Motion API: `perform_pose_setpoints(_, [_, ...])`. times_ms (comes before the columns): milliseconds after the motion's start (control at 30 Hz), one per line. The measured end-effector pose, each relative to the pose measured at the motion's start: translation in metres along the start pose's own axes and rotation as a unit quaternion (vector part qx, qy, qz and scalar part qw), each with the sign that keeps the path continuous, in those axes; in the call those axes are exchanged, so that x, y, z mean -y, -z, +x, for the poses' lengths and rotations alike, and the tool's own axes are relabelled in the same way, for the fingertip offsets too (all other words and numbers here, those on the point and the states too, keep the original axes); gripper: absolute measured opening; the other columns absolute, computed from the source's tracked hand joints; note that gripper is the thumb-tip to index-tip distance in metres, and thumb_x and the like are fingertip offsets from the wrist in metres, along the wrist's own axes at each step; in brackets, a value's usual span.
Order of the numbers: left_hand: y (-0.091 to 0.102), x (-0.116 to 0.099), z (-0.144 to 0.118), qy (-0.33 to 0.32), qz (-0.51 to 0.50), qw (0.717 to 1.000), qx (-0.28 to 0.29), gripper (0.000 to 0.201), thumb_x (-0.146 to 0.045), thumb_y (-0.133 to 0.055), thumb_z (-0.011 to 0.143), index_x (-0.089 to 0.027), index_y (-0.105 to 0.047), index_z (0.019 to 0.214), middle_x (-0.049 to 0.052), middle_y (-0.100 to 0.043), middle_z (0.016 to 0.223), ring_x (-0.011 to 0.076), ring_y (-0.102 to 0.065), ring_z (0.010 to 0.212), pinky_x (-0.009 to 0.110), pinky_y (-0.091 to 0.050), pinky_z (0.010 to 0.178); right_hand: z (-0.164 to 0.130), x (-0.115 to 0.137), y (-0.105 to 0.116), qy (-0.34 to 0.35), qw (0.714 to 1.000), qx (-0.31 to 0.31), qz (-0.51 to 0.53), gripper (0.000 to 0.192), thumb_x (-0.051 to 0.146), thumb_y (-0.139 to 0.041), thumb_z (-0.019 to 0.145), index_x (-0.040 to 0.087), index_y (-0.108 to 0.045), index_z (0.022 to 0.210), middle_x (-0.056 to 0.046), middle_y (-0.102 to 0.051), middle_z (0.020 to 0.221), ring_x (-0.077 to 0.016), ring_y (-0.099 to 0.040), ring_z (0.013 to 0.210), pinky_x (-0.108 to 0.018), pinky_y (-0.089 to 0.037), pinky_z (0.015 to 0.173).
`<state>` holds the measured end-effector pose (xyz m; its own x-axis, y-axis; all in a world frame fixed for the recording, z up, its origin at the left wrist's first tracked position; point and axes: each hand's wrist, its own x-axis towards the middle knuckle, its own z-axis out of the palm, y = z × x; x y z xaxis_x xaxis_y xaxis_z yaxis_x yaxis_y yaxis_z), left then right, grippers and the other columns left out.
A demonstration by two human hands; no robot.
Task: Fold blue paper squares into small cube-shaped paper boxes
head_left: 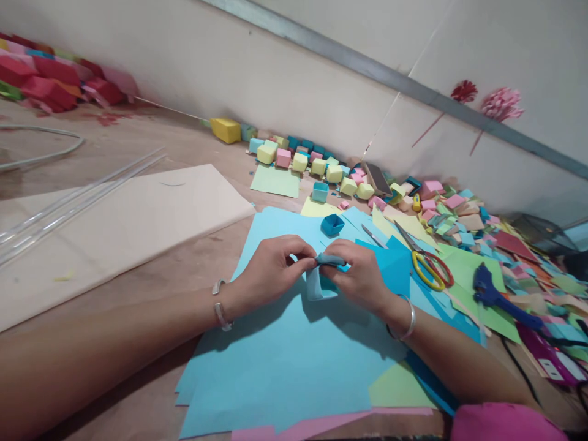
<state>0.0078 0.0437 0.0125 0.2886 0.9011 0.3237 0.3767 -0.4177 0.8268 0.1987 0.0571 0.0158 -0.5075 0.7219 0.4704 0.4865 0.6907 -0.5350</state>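
Blue paper is what both hands are busy with: a folded blue paper strip [321,275] sits pinched between them, right at the middle of the work surface. The left hand [271,266] has its fingers curled in, thumb and fingertips closed on the strip's upper left end. The right hand [361,275] mirrors it, fingers bent and closed on the upper right end, so the two sets of fingertips nearly meet over the paper. The lower part of the strip hangs down in a loop between the two palms, just above the light blue paper sheets [285,361] spread across the wooden table [138,269]. A silver bangle [219,306] circles the left wrist, and another bangle [407,318] the right.

Just beyond the fingertips lies a small finished blue paper box [331,224], apart from the hands. To the right of the right hand rest yellow-handled scissors [429,266] and, further right, a blue glue gun [493,294] on green paper. Along the wall runs a row of small pastel paper boxes [312,165], with a heap of coloured paper scraps [459,214] nearby. A large cream sheet [114,226] lies well to the left.
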Motion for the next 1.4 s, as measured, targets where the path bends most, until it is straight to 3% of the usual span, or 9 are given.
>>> perform_pose_setpoints(233, [0.0046, -0.0063, 0.0041, 0.054, -0.102, 0.993, 0.037, 0.009, -0.022, -0.064, 0.077, -0.015, -0.068, 0.074, 0.002, -0.068, 0.077, 0.0125, -0.060, 0.071, 0.023, -0.049, 0.064, 0.0009, 0.0013, 0.0009, 0.000, 1.000, 0.010, 0.012, 0.017, 0.014, -0.064, 0.080, 0.018, -0.057, 0.066, 0.000, -0.061, 0.067, -0.0119, -0.055, 0.065, -0.025, -0.041, 0.062])
perform_pose_setpoints(467, [0.0042, -0.0073, 0.0026, 0.024, -0.082, 0.996, 0.019, 0.009, -0.020, -0.065, 0.076, -0.016, -0.068, 0.068, 0.000, -0.068, 0.071, 0.0116, -0.058, 0.068, 0.023, -0.046, 0.065, 0.0007, 0.0015, -0.0009, 0.008, 0.999, 0.034, 0.029, 0.016, 0.014, -0.064, 0.081, 0.019, -0.059, 0.067, 0.001, -0.061, 0.068, -0.0113, -0.055, 0.066, -0.024, -0.042, 0.062])
perform_pose_setpoints(700, [0.0053, -0.0030, 0.0086, 0.055, -0.144, 0.987, 0.046, 0.009, -0.021, -0.063, 0.076, -0.016, -0.071, 0.077, 0.001, -0.070, 0.075, 0.0117, -0.060, 0.068, 0.022, -0.049, 0.064, 0.0009, -0.0032, -0.0003, -0.014, 0.999, 0.021, 0.040, 0.014, 0.013, -0.064, 0.077, 0.020, -0.059, 0.066, 0.001, -0.061, 0.069, -0.0114, -0.054, 0.066, -0.024, -0.041, 0.062])
perform_pose_setpoints(1033, [0.0052, -0.0057, 0.0062, 0.070, -0.129, 0.989, 0.021, 0.003, -0.016, -0.067, 0.070, -0.016, -0.069, 0.070, 0.000, -0.069, 0.071, 0.0112, -0.060, 0.066, 0.023, -0.052, 0.066, 0.0012, -0.0010, -0.0016, 0.002, 0.999, 0.030, 0.025, 0.011, 0.017, -0.063, 0.079, 0.020, -0.063, 0.069, -0.001, -0.063, 0.070, -0.0135, -0.058, 0.068, -0.026, -0.044, 0.063])
perform_pose_setpoints(1400, [0.0036, -0.0070, 0.0060, 0.115, -0.186, 0.974, 0.052, 0.009, -0.023, -0.068, 0.071, -0.015, -0.067, 0.069, -0.002, -0.063, 0.064, 0.0088, -0.052, 0.059, 0.020, -0.043, 0.055, 0.0001, 0.0018, -0.0021, 0.017, 0.999, 0.037, 0.010, 0.016, 0.014, -0.059, 0.080, 0.019, -0.062, 0.065, 0.000, -0.062, 0.068, -0.0114, -0.056, 0.064, -0.023, -0.043, 0.060])
